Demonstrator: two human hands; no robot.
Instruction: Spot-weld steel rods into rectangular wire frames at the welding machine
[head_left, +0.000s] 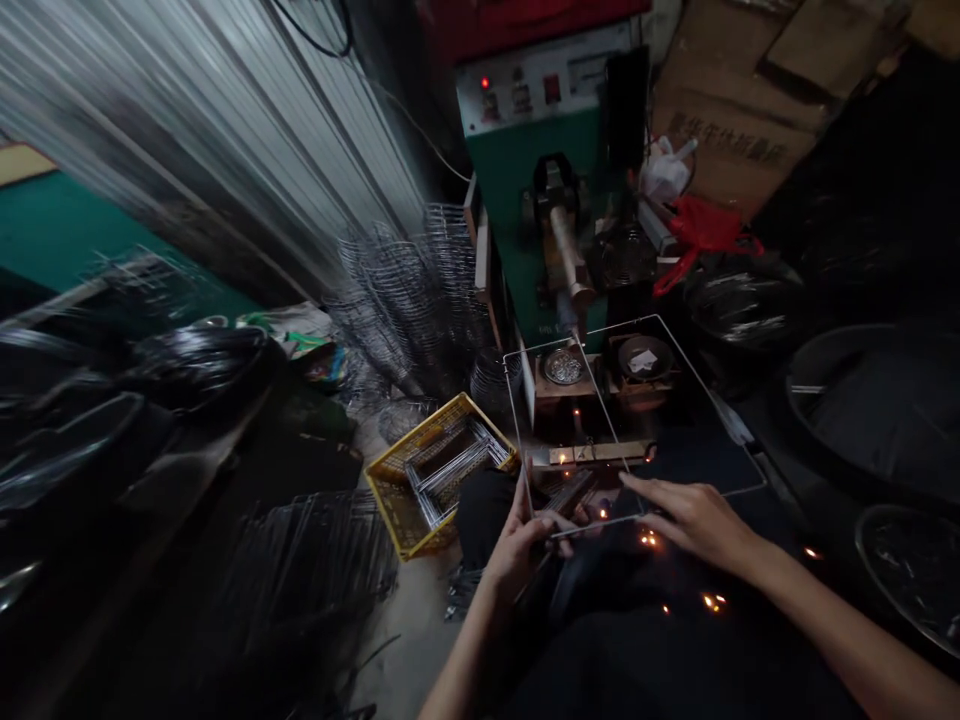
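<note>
A thin rectangular wire frame (601,400) with a wire across its middle is held up in front of me. My left hand (523,530) grips its near left corner. My right hand (694,517) pinches the near end of the middle wire, its index finger stretched along it. The frame's far side meets the tip of the spot welder's electrode arm (568,250), where a little smoke shows. Orange sparks (649,538) fly between and below my hands. A round dish of small metal parts (564,367) sits under the frame.
At my left stands a yellow crate (382,480) holding bent wire pieces. Stacks of wire racks (409,300) lean by the corrugated wall. A second dish (645,358), a red plastic bag (705,235), cardboard (739,110) and black tubs (862,400) are to the right.
</note>
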